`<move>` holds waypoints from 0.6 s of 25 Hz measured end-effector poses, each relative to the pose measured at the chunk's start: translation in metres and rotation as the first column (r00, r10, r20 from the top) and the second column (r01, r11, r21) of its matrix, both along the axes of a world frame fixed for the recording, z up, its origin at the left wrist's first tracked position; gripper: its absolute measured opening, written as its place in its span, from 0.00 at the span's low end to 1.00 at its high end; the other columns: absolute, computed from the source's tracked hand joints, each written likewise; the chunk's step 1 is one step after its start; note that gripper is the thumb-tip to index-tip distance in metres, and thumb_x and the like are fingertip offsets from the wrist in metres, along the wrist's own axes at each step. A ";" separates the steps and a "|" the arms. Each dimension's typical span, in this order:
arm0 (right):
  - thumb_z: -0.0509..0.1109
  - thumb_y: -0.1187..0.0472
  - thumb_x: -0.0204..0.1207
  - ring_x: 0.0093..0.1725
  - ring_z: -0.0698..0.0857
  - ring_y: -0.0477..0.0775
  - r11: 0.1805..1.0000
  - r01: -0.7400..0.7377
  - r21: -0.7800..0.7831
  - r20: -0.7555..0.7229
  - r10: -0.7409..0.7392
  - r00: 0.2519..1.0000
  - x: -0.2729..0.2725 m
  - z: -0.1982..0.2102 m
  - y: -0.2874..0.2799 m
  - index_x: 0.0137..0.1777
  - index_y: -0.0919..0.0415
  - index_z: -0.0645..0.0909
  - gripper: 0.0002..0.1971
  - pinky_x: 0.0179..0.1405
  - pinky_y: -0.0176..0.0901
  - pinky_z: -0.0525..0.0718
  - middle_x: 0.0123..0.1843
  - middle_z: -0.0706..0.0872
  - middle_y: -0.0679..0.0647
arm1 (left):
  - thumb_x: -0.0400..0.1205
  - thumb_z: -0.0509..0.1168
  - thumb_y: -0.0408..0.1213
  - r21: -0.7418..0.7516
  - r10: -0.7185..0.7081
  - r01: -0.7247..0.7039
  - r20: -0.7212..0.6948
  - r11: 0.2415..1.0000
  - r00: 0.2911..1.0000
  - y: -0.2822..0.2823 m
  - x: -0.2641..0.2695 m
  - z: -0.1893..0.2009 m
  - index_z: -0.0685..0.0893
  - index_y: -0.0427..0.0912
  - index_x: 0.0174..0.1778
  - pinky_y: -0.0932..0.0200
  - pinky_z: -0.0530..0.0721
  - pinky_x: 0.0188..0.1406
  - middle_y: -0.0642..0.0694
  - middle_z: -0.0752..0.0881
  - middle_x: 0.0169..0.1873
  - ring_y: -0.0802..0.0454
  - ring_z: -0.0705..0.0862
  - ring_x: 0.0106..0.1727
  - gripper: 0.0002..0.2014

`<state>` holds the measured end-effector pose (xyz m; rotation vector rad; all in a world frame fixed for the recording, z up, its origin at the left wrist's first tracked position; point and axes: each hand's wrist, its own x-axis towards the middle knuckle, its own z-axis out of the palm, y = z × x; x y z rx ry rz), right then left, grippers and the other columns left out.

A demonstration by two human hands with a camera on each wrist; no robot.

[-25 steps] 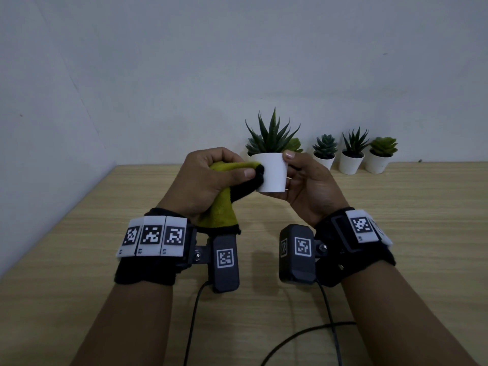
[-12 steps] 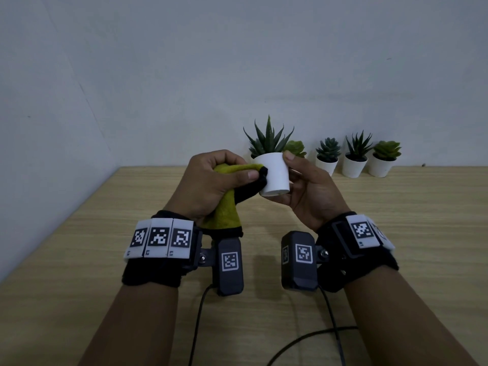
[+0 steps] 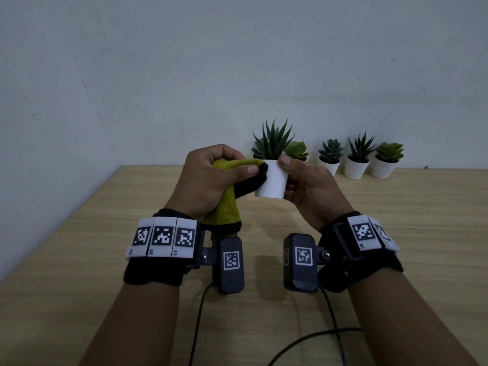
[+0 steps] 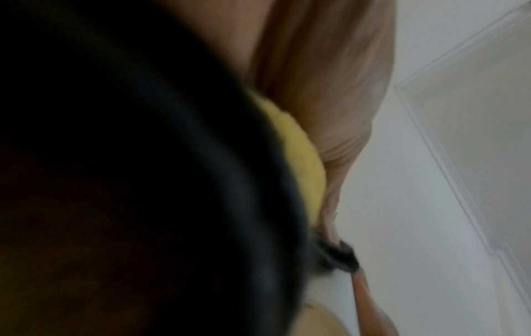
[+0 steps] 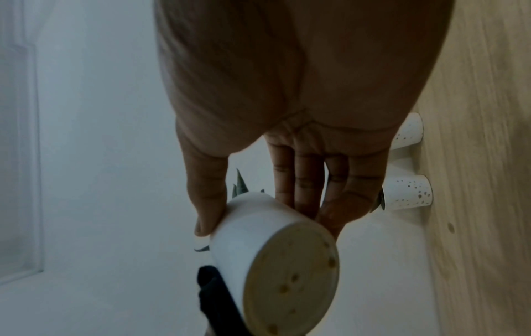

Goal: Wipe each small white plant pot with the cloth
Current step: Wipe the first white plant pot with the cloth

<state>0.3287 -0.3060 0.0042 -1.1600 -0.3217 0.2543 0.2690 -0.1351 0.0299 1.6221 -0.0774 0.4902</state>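
Item 1, held pot: white, spiky plant in it, lifted clear of the table at chest height. Your right hand pinches it, thumb on the rim, fingers along the far wall. The right wrist view shows its speckled base turned towards the camera.

Item 2, cloth: yellow-green with a black edge, bunched in your left hand, whose fingers curl round it. The black edge presses on the pot's left wall.

Change over the last second: the pot has tipped a little and come back near upright, the cloth staying on the same side. Read that as a rub in progress; this pot is probably only part wiped, with the wall under your right fingers likely untouched.

Item 3, row of pots at the wall: three stand right of your hands, and more foliage shows behind the held pot, so at least one more stands there. Whether any are wiped cannot be told.

Left wrist view: mostly dark, cloth close to the lens.
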 end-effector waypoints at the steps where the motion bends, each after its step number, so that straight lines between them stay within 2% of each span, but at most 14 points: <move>1: 0.75 0.54 0.65 0.51 0.87 0.63 1.000 0.008 0.004 -0.001 -0.008 1.000 0.000 0.000 0.000 0.61 0.77 0.81 0.30 0.57 0.60 0.84 0.53 0.88 0.68 | 0.69 0.77 0.24 -0.057 0.019 -0.019 0.004 0.998 1.000 -0.001 0.000 0.000 0.85 0.34 0.37 0.61 0.87 0.33 0.49 0.89 0.28 0.55 0.88 0.32 0.07; 2: 0.75 0.54 0.65 0.50 0.87 0.63 1.000 0.017 0.008 0.000 -0.017 1.000 0.001 0.000 -0.001 0.60 0.76 0.82 0.29 0.58 0.60 0.84 0.53 0.88 0.68 | 0.69 0.77 0.25 -0.073 0.024 -0.024 0.001 0.997 1.000 0.000 0.001 0.000 0.85 0.35 0.37 0.60 0.87 0.33 0.49 0.89 0.28 0.55 0.88 0.32 0.07; 3: 0.75 0.54 0.65 0.50 0.88 0.62 1.000 0.022 0.014 0.003 -0.022 1.000 0.001 0.001 -0.001 0.57 0.75 0.84 0.26 0.57 0.58 0.85 0.52 0.89 0.68 | 0.68 0.78 0.26 -0.026 0.007 -0.008 -0.019 1.000 1.000 0.001 0.001 0.000 0.86 0.36 0.37 0.61 0.86 0.33 0.49 0.88 0.29 0.56 0.87 0.32 0.07; 5: 0.74 0.53 0.66 0.48 0.88 0.61 0.999 0.036 0.034 0.006 -0.036 0.999 0.003 0.001 -0.001 0.51 0.70 0.86 0.20 0.51 0.54 0.88 0.50 0.90 0.67 | 0.67 0.79 0.28 0.143 -0.054 0.065 -0.077 0.988 0.996 0.002 -0.001 -0.001 0.86 0.39 0.35 0.63 0.85 0.34 0.50 0.88 0.30 0.58 0.86 0.33 0.08; 6: 0.74 0.54 0.66 0.48 0.89 0.61 0.998 0.037 0.042 0.003 -0.037 0.999 0.003 0.000 -0.001 0.49 0.68 0.87 0.18 0.49 0.52 0.88 0.50 0.90 0.67 | 0.67 0.79 0.28 0.180 -0.056 0.071 -0.084 0.981 0.995 0.002 -0.002 -0.001 0.86 0.39 0.35 0.64 0.85 0.34 0.51 0.88 0.30 0.59 0.86 0.32 0.08; 7: 0.74 0.54 0.66 0.48 0.88 0.61 0.999 0.030 0.044 -0.001 -0.030 1.000 0.003 0.000 -0.001 0.49 0.68 0.86 0.18 0.49 0.52 0.88 0.50 0.90 0.67 | 0.67 0.79 0.27 0.165 -0.040 0.050 -0.068 0.985 0.997 0.002 -0.001 0.000 0.86 0.38 0.35 0.64 0.85 0.33 0.50 0.88 0.29 0.59 0.86 0.32 0.08; 10: 0.73 0.54 0.67 0.49 0.88 0.61 1.000 -0.007 0.024 0.003 0.007 1.000 0.005 -0.002 0.000 0.53 0.70 0.85 0.20 0.53 0.55 0.87 0.50 0.90 0.66 | 0.69 0.77 0.25 -0.044 0.001 -0.002 -0.014 0.999 1.000 0.002 0.000 0.002 0.85 0.34 0.37 0.63 0.85 0.31 0.50 0.88 0.27 0.56 0.87 0.30 0.07; 11: 0.73 0.54 0.67 0.49 0.89 0.61 0.999 -0.014 0.034 0.006 0.014 1.000 0.004 -0.002 0.000 0.54 0.70 0.85 0.20 0.53 0.54 0.87 0.50 0.90 0.65 | 0.69 0.77 0.25 -0.037 -0.013 0.012 -0.023 0.999 1.000 0.003 0.000 0.002 0.85 0.35 0.36 0.63 0.85 0.31 0.50 0.88 0.27 0.56 0.87 0.30 0.07; 12: 0.73 0.54 0.67 0.47 0.89 0.60 0.999 -0.017 0.049 0.006 0.017 1.000 0.004 -0.002 0.001 0.52 0.69 0.85 0.19 0.51 0.53 0.87 0.48 0.91 0.64 | 0.68 0.78 0.27 0.031 -0.041 0.043 -0.049 0.999 0.998 0.004 -0.001 0.002 0.86 0.37 0.36 0.63 0.85 0.32 0.50 0.88 0.27 0.57 0.87 0.31 0.07; 14: 0.72 0.54 0.68 0.42 0.89 0.56 0.996 -0.016 0.083 0.005 0.015 1.000 0.005 -0.001 -0.001 0.47 0.65 0.84 0.15 0.48 0.50 0.88 0.39 0.91 0.59 | 0.67 0.79 0.28 0.159 -0.096 0.110 -0.091 0.981 0.991 0.003 -0.003 0.001 0.86 0.39 0.34 0.64 0.84 0.33 0.51 0.88 0.29 0.58 0.86 0.32 0.08; 15: 0.71 0.55 0.70 0.39 0.89 0.54 0.995 -0.019 0.100 0.001 0.019 1.000 0.005 -0.002 -0.002 0.45 0.64 0.83 0.12 0.49 0.51 0.87 0.34 0.90 0.56 | 0.67 0.79 0.28 0.158 -0.097 0.109 -0.085 0.981 0.992 0.000 -0.004 0.001 0.86 0.38 0.35 0.64 0.84 0.33 0.50 0.88 0.29 0.57 0.86 0.32 0.08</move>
